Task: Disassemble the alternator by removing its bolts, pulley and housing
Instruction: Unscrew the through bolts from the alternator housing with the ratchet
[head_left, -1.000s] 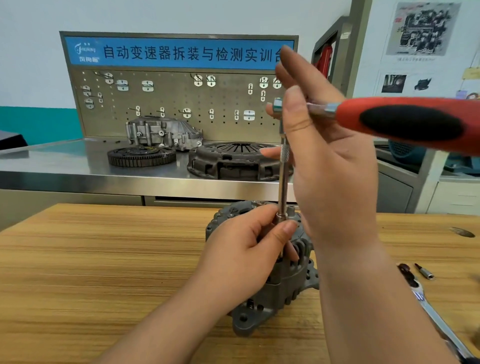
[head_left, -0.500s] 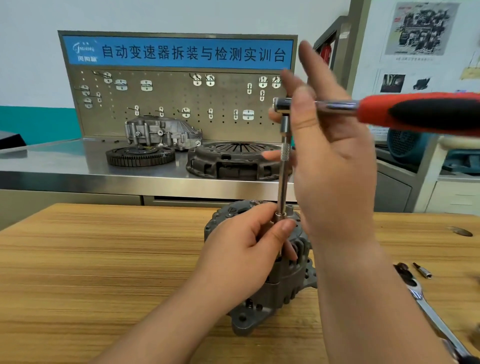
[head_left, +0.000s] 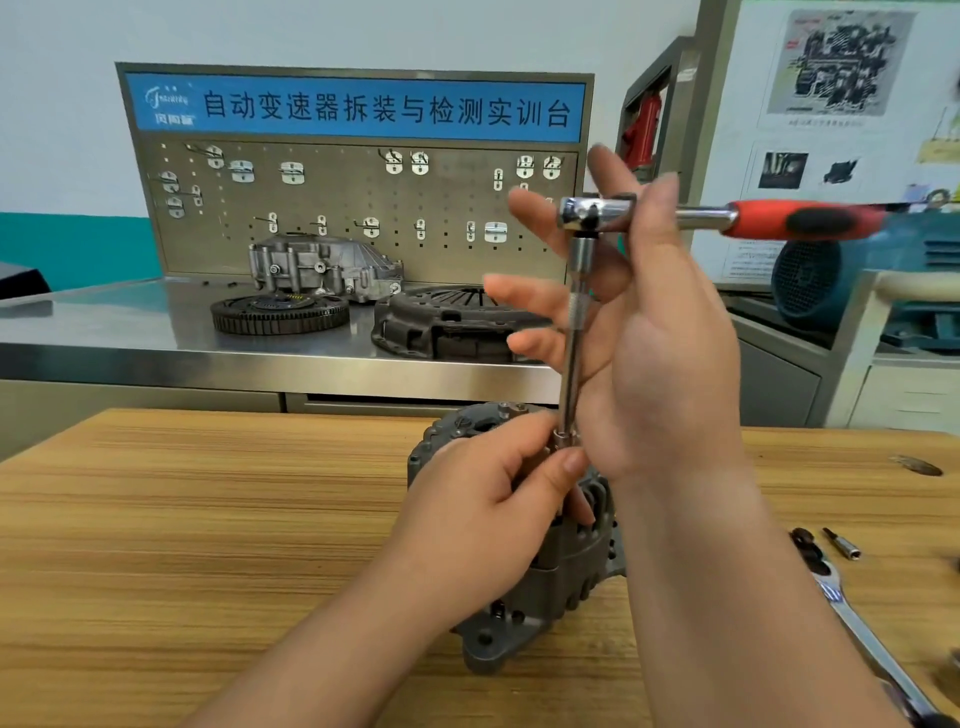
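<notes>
Bare bench (head_left: 208, 519) your left; spanner (head_left: 862, 634) at right edge. Alternator (head_left: 561, 571) under left grip (head_left: 483, 525) pinching extension (head_left: 571, 358); right grip (head_left: 660, 353) splayed against ratchet (head_left: 769, 221).

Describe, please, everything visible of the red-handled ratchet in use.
The ratchet has a chrome head and a red handle with a black grip, lying roughly level, pointing right. A chrome extension with a knurled band hangs upright from its head to a socket atop the alternator. The right hand rests against its neck with straight fingers; the left hand pinches the socket.
</notes>
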